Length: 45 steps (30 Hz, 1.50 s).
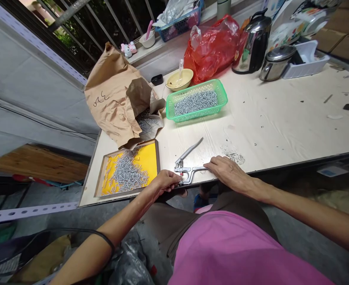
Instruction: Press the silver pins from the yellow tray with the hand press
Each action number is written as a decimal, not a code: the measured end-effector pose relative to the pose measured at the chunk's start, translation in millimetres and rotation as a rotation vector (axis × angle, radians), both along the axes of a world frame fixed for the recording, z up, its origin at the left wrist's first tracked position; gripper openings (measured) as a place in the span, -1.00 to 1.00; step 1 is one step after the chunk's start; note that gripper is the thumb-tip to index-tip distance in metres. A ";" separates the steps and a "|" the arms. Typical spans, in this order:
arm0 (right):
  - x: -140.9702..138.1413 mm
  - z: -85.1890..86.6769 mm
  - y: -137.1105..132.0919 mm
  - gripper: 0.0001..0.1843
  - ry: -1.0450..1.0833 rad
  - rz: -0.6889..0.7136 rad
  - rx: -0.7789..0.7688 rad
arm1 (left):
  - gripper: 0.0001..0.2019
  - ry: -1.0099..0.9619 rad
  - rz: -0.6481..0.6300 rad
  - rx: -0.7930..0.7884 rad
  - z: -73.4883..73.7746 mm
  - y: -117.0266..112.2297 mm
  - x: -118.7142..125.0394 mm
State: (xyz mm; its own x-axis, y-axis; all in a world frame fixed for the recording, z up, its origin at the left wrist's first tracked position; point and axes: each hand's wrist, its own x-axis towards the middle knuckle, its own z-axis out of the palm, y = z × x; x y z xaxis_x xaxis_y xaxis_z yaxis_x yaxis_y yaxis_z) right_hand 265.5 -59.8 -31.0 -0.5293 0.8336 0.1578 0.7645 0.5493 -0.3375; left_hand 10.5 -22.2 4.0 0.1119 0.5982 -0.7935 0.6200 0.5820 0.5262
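Note:
A silver spring-loaded hand plier (192, 169) lies at the table's front edge with its two handles spread apart. At its head, by a small red part (181, 174), my left hand (166, 181) is closed in a pinch; what sits between the fingertips is too small to make out. My right hand (226, 171) grips the end of the lower handle, fingers bent over it. Left of the plier, a shallow tray (157, 158) with a yellow bottom holds a heap of small metal pins (126, 172). Behind it, a green basket (196, 116) contains many similar small metal pieces.
An open brown paper bag (111, 103) with metal pieces in its mouth stands back left. Along the back are a yellow bowl (186, 75), a red plastic bag (212, 49), a kettle (251, 43) and a steel pot (277, 61). Dark debris dots the table's right side.

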 end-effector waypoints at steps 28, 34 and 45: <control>-1.5 -2.7 -3.5 -0.78 -0.035 -0.009 0.002 | -0.55 0.013 -0.187 -0.071 4.4 17.3 2.7; 9.6 6.2 23.3 -0.56 0.001 0.070 0.006 | -0.55 -0.016 -0.191 -0.099 1.3 21.3 0.3; 0.7 7.2 81.3 0.04 -0.196 0.196 -0.017 | -0.53 0.024 -0.178 -0.072 2.3 19.7 2.1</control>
